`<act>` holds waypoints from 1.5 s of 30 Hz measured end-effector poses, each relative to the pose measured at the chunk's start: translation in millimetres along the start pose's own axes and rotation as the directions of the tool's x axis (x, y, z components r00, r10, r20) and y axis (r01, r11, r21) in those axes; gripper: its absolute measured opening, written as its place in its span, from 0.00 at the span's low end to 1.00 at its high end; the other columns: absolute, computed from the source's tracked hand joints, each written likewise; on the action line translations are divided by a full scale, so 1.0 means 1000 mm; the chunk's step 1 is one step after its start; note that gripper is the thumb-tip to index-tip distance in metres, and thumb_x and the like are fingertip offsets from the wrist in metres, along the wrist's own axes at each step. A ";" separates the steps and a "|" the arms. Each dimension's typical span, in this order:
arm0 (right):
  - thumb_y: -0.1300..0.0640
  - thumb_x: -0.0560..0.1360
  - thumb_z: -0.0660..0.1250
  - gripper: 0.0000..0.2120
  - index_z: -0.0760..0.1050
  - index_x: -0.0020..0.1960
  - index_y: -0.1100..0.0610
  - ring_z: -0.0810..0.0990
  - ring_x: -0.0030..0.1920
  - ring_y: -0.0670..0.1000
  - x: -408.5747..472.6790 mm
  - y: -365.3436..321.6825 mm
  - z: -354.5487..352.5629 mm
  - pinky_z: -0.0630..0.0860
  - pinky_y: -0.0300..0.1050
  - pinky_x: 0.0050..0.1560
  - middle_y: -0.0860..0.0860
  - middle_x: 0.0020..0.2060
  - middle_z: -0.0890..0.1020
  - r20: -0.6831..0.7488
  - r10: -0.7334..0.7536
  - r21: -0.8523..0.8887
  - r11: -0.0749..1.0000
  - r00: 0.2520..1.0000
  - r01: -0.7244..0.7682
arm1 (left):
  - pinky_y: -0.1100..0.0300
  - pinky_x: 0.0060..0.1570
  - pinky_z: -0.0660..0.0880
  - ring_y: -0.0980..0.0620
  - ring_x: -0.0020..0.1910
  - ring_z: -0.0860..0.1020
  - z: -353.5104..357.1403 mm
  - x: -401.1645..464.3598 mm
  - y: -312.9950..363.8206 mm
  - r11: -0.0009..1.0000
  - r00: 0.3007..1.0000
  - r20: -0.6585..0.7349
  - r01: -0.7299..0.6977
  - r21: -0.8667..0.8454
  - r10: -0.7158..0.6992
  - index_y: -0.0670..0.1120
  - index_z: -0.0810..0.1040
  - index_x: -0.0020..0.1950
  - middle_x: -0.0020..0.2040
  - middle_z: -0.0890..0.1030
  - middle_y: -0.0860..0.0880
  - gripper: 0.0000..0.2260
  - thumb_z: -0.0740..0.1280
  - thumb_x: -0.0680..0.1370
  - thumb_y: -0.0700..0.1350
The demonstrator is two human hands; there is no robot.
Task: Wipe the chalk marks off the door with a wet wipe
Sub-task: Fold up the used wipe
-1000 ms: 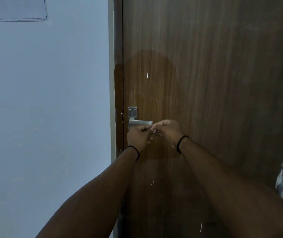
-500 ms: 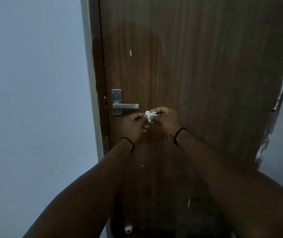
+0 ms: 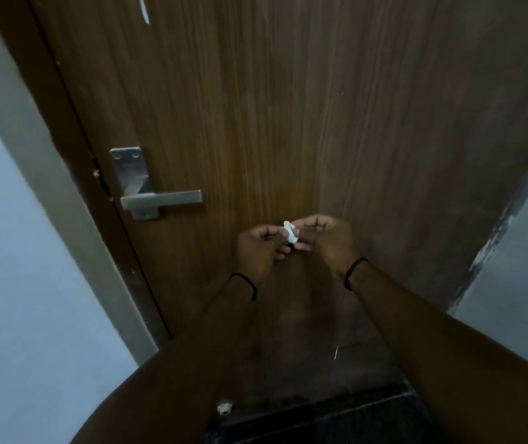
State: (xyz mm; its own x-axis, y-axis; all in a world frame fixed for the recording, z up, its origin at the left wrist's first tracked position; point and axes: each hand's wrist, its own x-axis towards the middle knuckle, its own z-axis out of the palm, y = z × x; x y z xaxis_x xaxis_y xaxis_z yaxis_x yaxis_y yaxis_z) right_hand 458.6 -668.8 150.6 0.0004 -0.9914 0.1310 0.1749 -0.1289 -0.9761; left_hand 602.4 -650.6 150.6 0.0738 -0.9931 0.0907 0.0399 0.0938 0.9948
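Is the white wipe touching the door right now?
No, the crumpled wipe is pinched between the left hand and the right hand, in front of the door.

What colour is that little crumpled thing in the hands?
The small crumpled wet wipe is white, seen in the head view.

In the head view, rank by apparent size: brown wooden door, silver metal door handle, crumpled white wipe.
1. Brown wooden door, largest.
2. Silver metal door handle.
3. Crumpled white wipe, smallest, pinched between both hands.
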 end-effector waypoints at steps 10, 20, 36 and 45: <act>0.66 0.77 0.69 0.07 0.78 0.55 0.62 0.85 0.40 0.47 -0.037 -0.081 -0.075 0.83 0.40 0.42 0.55 0.46 0.84 0.058 0.288 0.043 0.956 0.956 -0.291 | 0.64 0.26 0.74 0.57 0.24 0.78 0.075 -0.009 0.079 0.928 0.920 0.207 0.279 0.247 -0.332 0.38 0.78 0.46 0.35 0.81 0.43 0.04 0.68 0.78 0.38; 0.66 0.76 0.69 0.01 0.79 0.46 0.62 0.81 0.35 0.42 -0.099 -0.104 -0.164 0.81 0.37 0.37 0.54 0.38 0.81 -0.286 0.310 -0.109 0.930 0.907 -0.352 | 0.65 0.24 0.72 0.56 0.23 0.77 0.180 -0.025 0.078 0.841 0.745 0.468 0.229 0.490 -0.475 0.44 0.76 0.41 0.33 0.81 0.46 0.07 0.68 0.79 0.41; 0.56 0.72 0.74 0.06 0.84 0.49 0.55 0.83 0.50 0.56 -0.346 -0.039 -0.259 0.75 0.42 0.48 0.55 0.46 0.86 -0.962 0.187 -0.061 0.558 0.197 -0.828 | 0.57 0.60 0.73 0.42 0.60 0.78 0.317 -0.192 -0.043 0.709 0.059 0.876 -0.562 0.425 -0.478 0.39 0.80 0.62 0.60 0.81 0.39 0.13 0.67 0.78 0.39; 0.57 0.70 0.76 0.13 0.83 0.54 0.55 0.82 0.51 0.58 -0.424 0.028 -0.318 0.68 0.39 0.44 0.56 0.48 0.85 -0.985 0.171 0.091 0.541 0.003 -0.836 | 0.50 0.64 0.68 0.40 0.65 0.71 0.369 -0.262 -0.117 0.530 -0.081 0.915 -0.834 0.155 -0.394 0.42 0.72 0.70 0.67 0.73 0.40 0.20 0.64 0.78 0.42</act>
State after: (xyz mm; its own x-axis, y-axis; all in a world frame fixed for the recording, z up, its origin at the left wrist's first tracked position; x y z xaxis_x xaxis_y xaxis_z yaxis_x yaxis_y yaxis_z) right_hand 150.5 -259.6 12.9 -0.9403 -0.0483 -0.3369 0.1838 0.7610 -0.6221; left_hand 211.1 -427.6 27.3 -0.9338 -0.0206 -0.3571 -0.1945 0.8671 0.4586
